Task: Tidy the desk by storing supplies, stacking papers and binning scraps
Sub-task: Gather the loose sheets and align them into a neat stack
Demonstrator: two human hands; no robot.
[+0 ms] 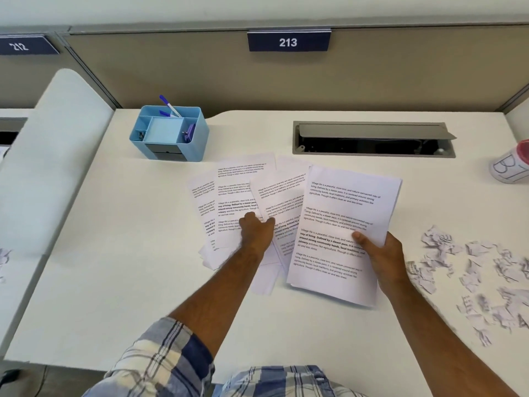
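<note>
Several printed sheets (243,193) lie fanned out on the white desk (128,267). My left hand (256,232) rests on them and pinches the edge of one sheet (282,196) between thumb and fingers. A gathered stack of papers (340,239) is gripped at its right edge by my right hand (382,257), thumb on top, just right of the loose sheets. Torn paper scraps (481,270) are strewn on the desk's right side. A blue desk organiser (171,133) with pens and clips stands at the back left.
An open grey cable tray (372,138) is sunk into the desk at the back. At the right edge stands a white container with a red rim (512,167). A beige partition labelled 213 closes the back. A padded white divider (51,156) runs along the left.
</note>
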